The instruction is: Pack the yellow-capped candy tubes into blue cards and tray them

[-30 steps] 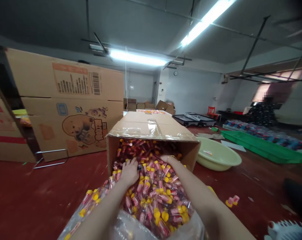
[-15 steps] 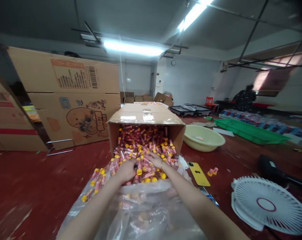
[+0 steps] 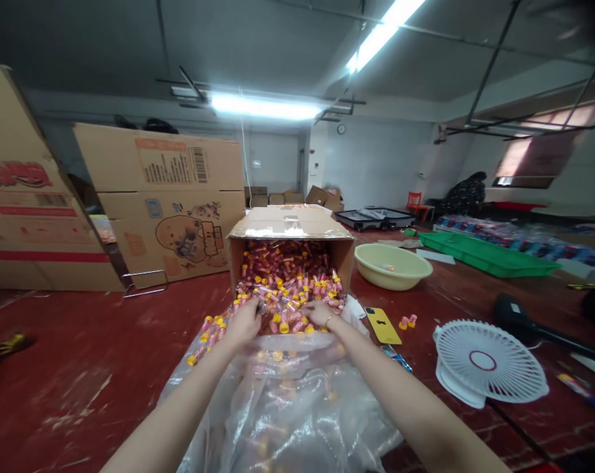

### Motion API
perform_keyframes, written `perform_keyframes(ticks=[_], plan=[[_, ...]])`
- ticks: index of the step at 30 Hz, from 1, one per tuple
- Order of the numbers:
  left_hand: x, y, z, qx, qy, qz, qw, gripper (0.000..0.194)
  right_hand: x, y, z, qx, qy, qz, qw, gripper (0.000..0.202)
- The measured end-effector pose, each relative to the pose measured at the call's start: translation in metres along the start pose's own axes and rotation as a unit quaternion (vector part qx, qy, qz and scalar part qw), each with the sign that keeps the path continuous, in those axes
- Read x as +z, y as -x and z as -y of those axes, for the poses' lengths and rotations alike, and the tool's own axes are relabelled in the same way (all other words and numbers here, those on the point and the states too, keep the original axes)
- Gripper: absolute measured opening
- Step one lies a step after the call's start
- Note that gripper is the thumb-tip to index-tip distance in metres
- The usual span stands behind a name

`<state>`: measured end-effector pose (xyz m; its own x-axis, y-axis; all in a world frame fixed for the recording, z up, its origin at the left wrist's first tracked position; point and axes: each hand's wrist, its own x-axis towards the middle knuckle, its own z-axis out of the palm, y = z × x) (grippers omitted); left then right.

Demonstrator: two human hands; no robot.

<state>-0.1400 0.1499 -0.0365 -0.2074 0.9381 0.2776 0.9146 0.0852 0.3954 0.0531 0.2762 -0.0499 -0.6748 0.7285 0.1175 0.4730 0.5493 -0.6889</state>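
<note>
Small clear tubes with yellow caps and pink contents (image 3: pixel 290 282) fill an open cardboard box (image 3: pixel 291 226) lying on its side and spill out of its mouth. My left hand (image 3: pixel 246 322) is at the left of the spilled tubes, its fingertips hidden; a dark spot shows by its fingers. Across from it, my right hand (image 3: pixel 319 313), a thin bracelet at its wrist, rests on the tubes with its fingers stretched inward. A clear plastic bag (image 3: pixel 297 401) spreads under my forearms, with some tubes inside it.
On the red surface to the right are a yellow phone (image 3: pixel 383 326), two loose pink pieces (image 3: pixel 408 321), a pale basin (image 3: pixel 393 266) and a white fan (image 3: pixel 489 361). Farther off lies a green tray (image 3: pixel 484 255). Large cartons (image 3: pixel 189 197) stand at left, near a wire frame (image 3: pixel 146 282).
My hands have moved apart, the left outward to the tubes' left side and the right slightly to the right. The view has shifted, showing more of the left side.
</note>
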Motion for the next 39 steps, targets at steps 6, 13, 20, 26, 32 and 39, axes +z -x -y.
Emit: perform_keyframes(ticks=[6,13,20,26,32,39], plan=[[-0.016,0.045,0.009,0.067,0.027,0.018,0.997,0.036,-0.009,0.033,-0.007,-0.033,0.017,0.009,0.999,0.037],[0.014,0.053,-0.008,0.147,0.074,0.025,0.986,0.048,-0.017,0.088,-0.015,-0.094,0.066,0.057,0.992,0.039],[-0.01,0.006,-0.023,0.11,0.117,-0.078,0.984,0.035,-0.048,0.044,0.001,-0.136,-0.034,-0.069,0.988,0.029],[-0.055,-0.066,-0.035,0.093,0.149,-0.127,0.976,0.006,-0.072,-0.02,0.02,-0.117,-0.081,-0.164,0.976,0.032],[-0.049,-0.027,-0.035,0.103,0.173,-0.049,0.978,0.013,-0.063,0.015,0.01,-0.13,-0.102,0.025,0.986,0.028],[0.013,0.09,-0.022,0.048,0.166,0.185,0.967,0.014,-0.015,0.068,-0.011,-0.13,0.06,0.303,0.942,0.016]])
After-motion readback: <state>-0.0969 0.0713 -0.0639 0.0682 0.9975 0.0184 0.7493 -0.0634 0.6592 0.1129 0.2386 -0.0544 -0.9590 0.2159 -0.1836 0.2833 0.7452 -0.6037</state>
